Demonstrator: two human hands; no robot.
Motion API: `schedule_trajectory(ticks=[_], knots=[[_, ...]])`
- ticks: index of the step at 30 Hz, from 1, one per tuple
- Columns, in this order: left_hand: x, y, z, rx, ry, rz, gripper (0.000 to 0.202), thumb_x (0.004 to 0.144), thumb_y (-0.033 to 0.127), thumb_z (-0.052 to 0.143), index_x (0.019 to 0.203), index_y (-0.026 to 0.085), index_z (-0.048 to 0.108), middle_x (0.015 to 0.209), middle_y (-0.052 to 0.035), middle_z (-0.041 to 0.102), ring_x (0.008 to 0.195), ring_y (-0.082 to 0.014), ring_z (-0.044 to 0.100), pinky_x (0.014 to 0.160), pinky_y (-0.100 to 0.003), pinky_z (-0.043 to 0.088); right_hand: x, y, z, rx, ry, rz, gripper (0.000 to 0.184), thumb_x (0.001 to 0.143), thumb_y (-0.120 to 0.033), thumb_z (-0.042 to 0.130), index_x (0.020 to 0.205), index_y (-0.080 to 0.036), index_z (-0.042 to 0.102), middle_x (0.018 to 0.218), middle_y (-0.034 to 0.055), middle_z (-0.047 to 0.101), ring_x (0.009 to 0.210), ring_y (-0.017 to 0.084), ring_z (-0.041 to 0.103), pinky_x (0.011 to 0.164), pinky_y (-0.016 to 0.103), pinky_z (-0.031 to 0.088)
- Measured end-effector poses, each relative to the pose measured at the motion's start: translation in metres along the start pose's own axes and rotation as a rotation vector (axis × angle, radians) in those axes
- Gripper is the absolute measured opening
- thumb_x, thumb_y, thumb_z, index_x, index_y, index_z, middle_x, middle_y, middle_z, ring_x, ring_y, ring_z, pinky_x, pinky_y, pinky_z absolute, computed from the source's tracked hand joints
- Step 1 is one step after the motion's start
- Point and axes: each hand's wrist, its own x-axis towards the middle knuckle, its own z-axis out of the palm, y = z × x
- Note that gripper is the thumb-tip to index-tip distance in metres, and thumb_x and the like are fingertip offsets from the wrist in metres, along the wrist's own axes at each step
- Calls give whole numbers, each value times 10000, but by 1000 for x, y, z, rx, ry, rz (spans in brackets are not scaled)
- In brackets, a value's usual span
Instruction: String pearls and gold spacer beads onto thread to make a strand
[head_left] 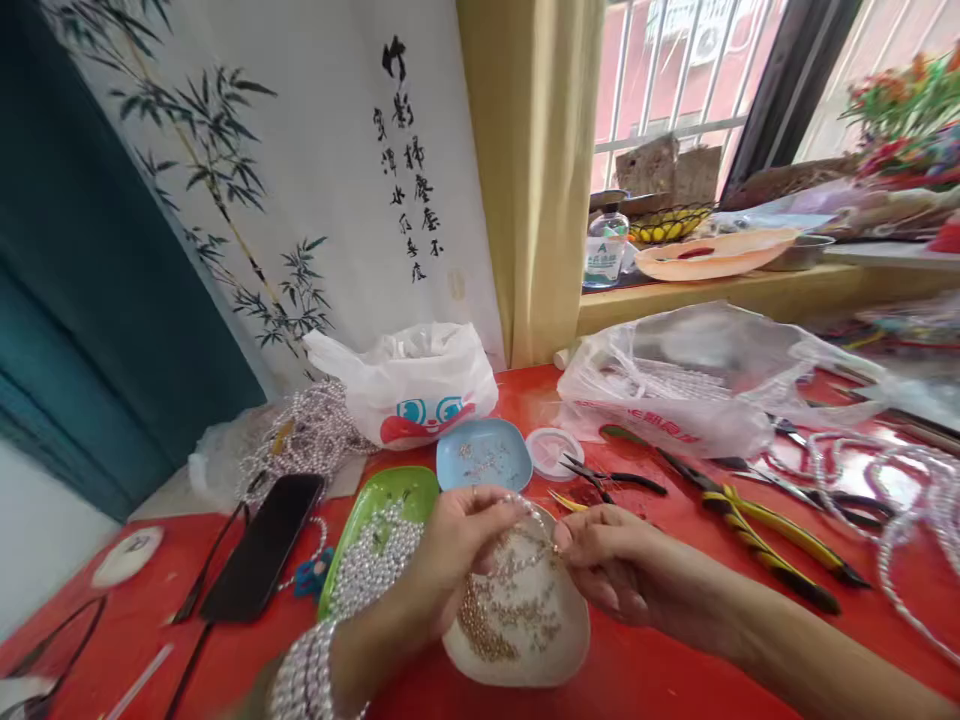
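A loop of small pale beads (534,512) is stretched between both hands above a cream dish (525,668). My left hand (469,540) pinches one side of this bead strand, thumb against fingers. At the strand's other end, my right hand (611,560) is closed, with a tiny gold-coloured piece at its fingertips. Gold and clear beads (487,620) lie loose in the dish below. Beside my left hand is a green tray (346,525) holding pearly beads (379,550). Several bead strands (304,670) wrap my left wrist.
A blue dish (484,455) and a round clear lid (553,453) stand behind the hands. Black-handled pliers (615,480) and yellow-black pliers (772,540) lie right. A phone (262,550) and cables are left. Plastic bags (420,380) line the back; bead strands (919,500) sit far right.
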Motion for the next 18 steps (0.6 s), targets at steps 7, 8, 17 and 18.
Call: schedule_trajectory(ticks=[7, 8, 17, 18], knots=[[5, -6, -2, -36, -138, 10, 194, 748, 290, 443, 656, 136, 517, 403, 30, 488, 322, -33, 163, 365, -207, 64, -4, -7, 12, -199, 172, -47, 200, 709, -340, 577, 674, -145, 541, 371, -80, 406, 312, 11, 217, 349, 188, 99], [5, -6, -3, -31, -169, 4, 222, 758, 294, 417, 648, 132, 523, 399, 16, 507, 314, -33, 145, 364, -213, 47, -5, -7, 12, -199, 157, -63, 221, 713, -357, 580, 681, -139, 554, 374, -83, 390, 320, 12, 211, 354, 190, 103], [4, -3, -3, -27, -199, -19, 273, 770, 316, 413, 774, 98, 577, 523, -69, 640, 278, -25, 210, 360, -209, 104, -4, -8, 13, -413, 335, -175, 235, 662, -333, 580, 524, -143, 569, 382, -62, 362, 370, 41, 271, 389, 218, 157], [4, -3, -4, -29, -195, -19, 280, 771, 316, 413, 778, 93, 582, 527, -74, 642, 279, -26, 223, 361, -208, 112, -4, -9, 13, -446, 375, -193, 221, 648, -324, 582, 517, -146, 576, 382, -58, 370, 374, 46, 282, 391, 222, 162]])
